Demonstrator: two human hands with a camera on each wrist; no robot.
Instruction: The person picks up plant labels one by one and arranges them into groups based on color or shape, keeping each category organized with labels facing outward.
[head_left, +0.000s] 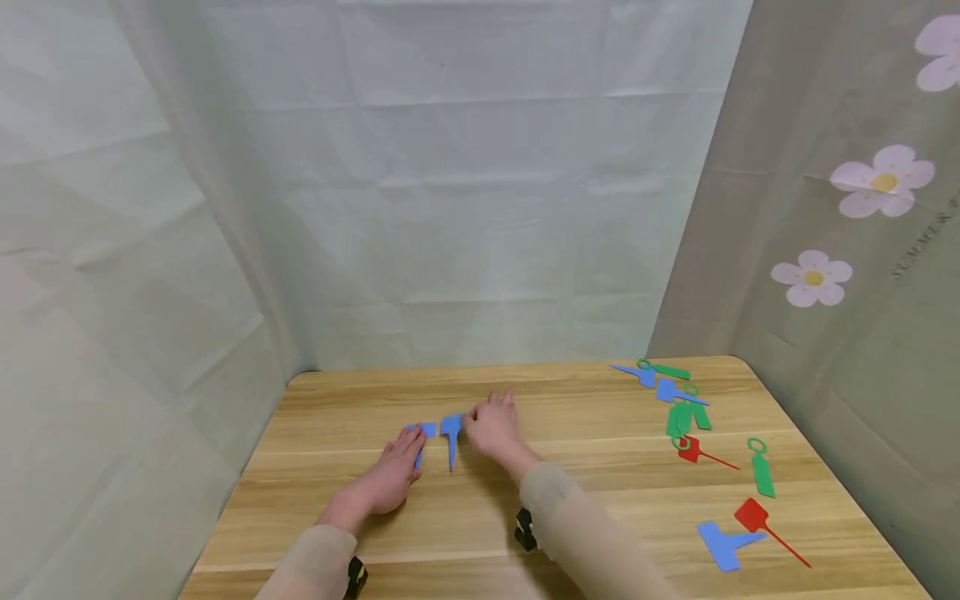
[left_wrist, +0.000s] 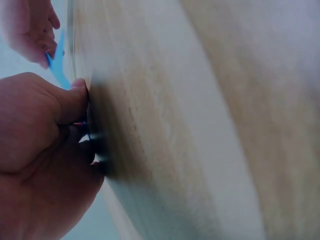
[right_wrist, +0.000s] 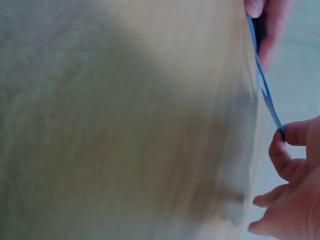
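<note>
On the wooden table, my left hand [head_left: 393, 477] lies over a blue T-shaped plant label [head_left: 428, 429], its fingers stretched across the label and hiding part of the stem. Just right of it, a second blue T-shaped label [head_left: 451, 427] points its stem toward me. My right hand [head_left: 493, 423] pinches that one by the right end of its head, between thumb and index finger, other fingers spread. In the right wrist view, the pinched label [right_wrist: 270, 102] slants up from the tabletop. The left wrist view shows my left thumb and fingertips low at the table surface.
At the right lie more labels: blue T-shaped ones [head_left: 722, 546], green ringed tags [head_left: 762, 475] and red square-headed ones [head_left: 752, 515]. Some overlap near the back right corner. Pale cloth [head_left: 487, 250] hangs behind the table [head_left: 360, 387] and along both sides.
</note>
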